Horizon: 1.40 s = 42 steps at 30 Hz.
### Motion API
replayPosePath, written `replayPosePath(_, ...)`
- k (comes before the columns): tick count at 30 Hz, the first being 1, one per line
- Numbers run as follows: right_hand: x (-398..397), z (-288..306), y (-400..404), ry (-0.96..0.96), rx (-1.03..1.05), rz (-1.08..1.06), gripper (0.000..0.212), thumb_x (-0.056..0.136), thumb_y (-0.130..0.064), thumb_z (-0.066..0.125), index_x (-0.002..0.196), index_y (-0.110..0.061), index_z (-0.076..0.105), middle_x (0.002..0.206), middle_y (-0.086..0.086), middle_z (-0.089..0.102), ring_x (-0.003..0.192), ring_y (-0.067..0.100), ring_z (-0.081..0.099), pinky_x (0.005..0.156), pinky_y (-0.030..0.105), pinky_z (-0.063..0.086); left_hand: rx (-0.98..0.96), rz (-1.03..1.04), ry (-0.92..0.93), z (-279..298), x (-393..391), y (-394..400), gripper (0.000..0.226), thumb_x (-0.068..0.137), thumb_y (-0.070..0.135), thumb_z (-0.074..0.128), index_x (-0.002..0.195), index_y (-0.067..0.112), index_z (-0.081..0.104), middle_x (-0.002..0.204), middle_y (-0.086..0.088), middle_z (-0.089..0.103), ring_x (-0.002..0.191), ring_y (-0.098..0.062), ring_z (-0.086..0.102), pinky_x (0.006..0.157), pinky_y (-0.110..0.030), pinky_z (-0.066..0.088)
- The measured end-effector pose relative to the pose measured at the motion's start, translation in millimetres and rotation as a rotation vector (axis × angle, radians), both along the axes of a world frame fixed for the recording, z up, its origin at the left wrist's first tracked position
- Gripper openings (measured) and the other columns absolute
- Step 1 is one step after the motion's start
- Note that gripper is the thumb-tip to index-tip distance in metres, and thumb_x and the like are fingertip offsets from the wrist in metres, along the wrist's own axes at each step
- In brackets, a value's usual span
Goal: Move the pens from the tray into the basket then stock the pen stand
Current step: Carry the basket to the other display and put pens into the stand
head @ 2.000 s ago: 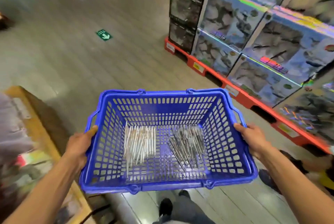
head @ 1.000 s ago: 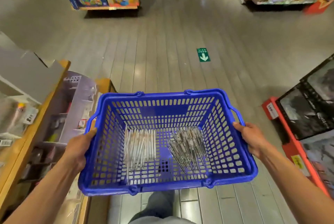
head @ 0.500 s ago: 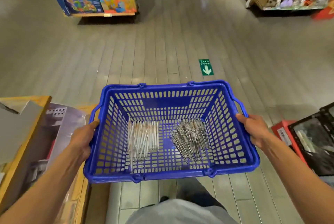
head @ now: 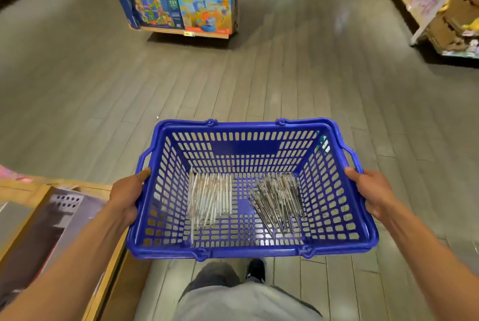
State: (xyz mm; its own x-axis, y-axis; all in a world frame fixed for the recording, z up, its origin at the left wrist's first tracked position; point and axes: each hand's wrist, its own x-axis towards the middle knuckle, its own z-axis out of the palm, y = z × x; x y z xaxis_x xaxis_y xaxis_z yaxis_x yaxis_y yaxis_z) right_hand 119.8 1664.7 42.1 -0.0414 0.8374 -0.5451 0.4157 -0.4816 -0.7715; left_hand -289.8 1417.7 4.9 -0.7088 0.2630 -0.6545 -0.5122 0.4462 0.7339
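Note:
I carry a blue plastic basket (head: 243, 149) in front of me, level above the floor. My left hand (head: 127, 196) grips its left rim and my right hand (head: 373, 193) grips its right rim. Two bundles of pens lie on the basket's floor: a pale bundle (head: 210, 199) on the left and a darker bundle (head: 278, 199) on the right, slightly fanned. No tray or pen stand is in view.
A wooden display table with boxed goods (head: 46, 222) stands at my lower left, close to the basket. A shelf unit of colourful toy boxes (head: 178, 7) stands ahead across the grey plank floor. More shelving (head: 440, 2) lines the far right.
My view has swung left away from the red pallet of boxes and I have walked forward; the toy shelf is nearer. Both hands keep the same hold on the basket.

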Motion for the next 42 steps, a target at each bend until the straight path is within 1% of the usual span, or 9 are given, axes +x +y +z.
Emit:
replayPosePath(5, -68, 4, 95, -0.009, -0.01, 0.079, 0.028, 0.095, -0.034, 0.059, 0.101, -0.007, 0.061, 0.075, 0.008, 0.075, 0.064, 0.026, 0.073, 0.051, 0.03, 0.054, 0.02, 0.067, -0.035, 1, -48, 63, 0.042, 0.089, 0.039, 0.069, 0.107, 0.001, 0.067, 0.089, -0.021, 0.074, 0.072, -0.038, 0.069, 0.081, -0.061, 0.056)
replayPosePath(10, -163, -6, 183, -0.04, -0.006, 0.159, 0.027, 0.096, -0.031, 0.059, 0.102, -0.005, 0.062, 0.081, 0.013, 0.075, 0.071, 0.032, 0.073, 0.065, 0.041, 0.058, 0.03, 0.139, -0.067, -15, -117, 119, 0.038, 0.09, 0.038, 0.068, 0.103, 0.001, 0.068, 0.087, -0.02, 0.074, 0.073, -0.037, 0.07, 0.08, -0.057, 0.057)
replayPosePath(13, -232, -13, 232, -0.065, -0.005, 0.21, 0.028, 0.095, -0.03, 0.06, 0.102, -0.004, 0.062, 0.081, 0.014, 0.075, 0.071, 0.032, 0.073, 0.061, 0.038, 0.058, 0.034, 0.19, -0.105, -27, -169, 151, 0.041, 0.09, 0.039, 0.068, 0.106, 0.001, 0.067, 0.09, -0.021, 0.074, 0.076, -0.039, 0.07, 0.085, -0.062, 0.055)
replayPosePath(18, -356, -8, 304, -0.079, 0.025, 0.294, 0.023, 0.094, -0.024, 0.06, 0.098, -0.002, 0.064, 0.074, 0.014, 0.074, 0.064, 0.03, 0.072, 0.055, 0.034, 0.056, 0.031, 0.27, -0.164, -32, -262, 190, 0.045, 0.088, 0.043, 0.068, 0.108, 0.002, 0.067, 0.088, -0.022, 0.075, 0.075, -0.041, 0.072, 0.081, -0.066, 0.054)
replayPosePath(22, -453, -1, 348, -0.063, 0.036, 0.389, 0.02, 0.092, -0.022, 0.061, 0.095, -0.003, 0.066, 0.075, 0.014, 0.074, 0.064, 0.03, 0.072, 0.056, 0.035, 0.056, -0.011, 0.373, -0.11, -31, -322, 201, 0.045, 0.085, 0.045, 0.071, 0.098, 0.002, 0.07, 0.08, -0.02, 0.075, 0.064, -0.037, 0.072, 0.07, -0.056, 0.059)
replayPosePath(33, -762, -20, 428, -0.02, -0.008, 0.698, 0.025, 0.092, -0.021, 0.061, 0.094, 0.003, 0.066, 0.075, 0.019, 0.073, 0.062, 0.032, 0.071, 0.055, 0.037, 0.058, -0.003, 0.723, -0.074, -35, -485, 215, 0.048, 0.086, 0.039, 0.071, 0.112, -0.001, 0.066, 0.11, -0.025, 0.069, 0.09, -0.039, 0.066, 0.088, -0.057, 0.054)
replayPosePath(36, -852, -24, 443, -0.034, -0.035, 0.803, 0.029, 0.093, -0.024, 0.061, 0.1, 0.003, 0.064, 0.078, 0.02, 0.073, 0.068, 0.036, 0.072, 0.061, 0.041, 0.059, 0.009, 0.806, -0.084, -34, -526, 222, 0.051, 0.091, 0.037, 0.066, 0.122, -0.004, 0.062, 0.111, -0.026, 0.064, 0.08, -0.036, 0.061, 0.076, -0.048, 0.053)
replayPosePath(40, -975, -18, 455, -0.039, -0.057, 0.959, 0.03, 0.095, -0.026, 0.058, 0.105, 0.002, 0.062, 0.08, 0.02, 0.073, 0.07, 0.037, 0.072, 0.056, 0.039, 0.058, 0.079, 0.915, -0.103, -24, -576, 229, 0.037, 0.096, 0.036, 0.059, 0.115, 0.004, 0.063, 0.084, -0.018, 0.065, 0.055, -0.028, 0.06, 0.052, -0.037, 0.055)
replayPosePath(42, -1032, -12, 451, -0.044, -0.063, 1.027, 0.029, 0.095, -0.024, 0.057, 0.106, 0.003, 0.062, 0.082, 0.021, 0.073, 0.072, 0.038, 0.072, 0.057, 0.04, 0.058, 0.088, 0.98, -0.083, -21, -602, 226, 0.035, 0.096, 0.035, 0.058, 0.113, 0.004, 0.064, 0.082, -0.017, 0.067, 0.057, -0.029, 0.061, 0.055, -0.039, 0.056)
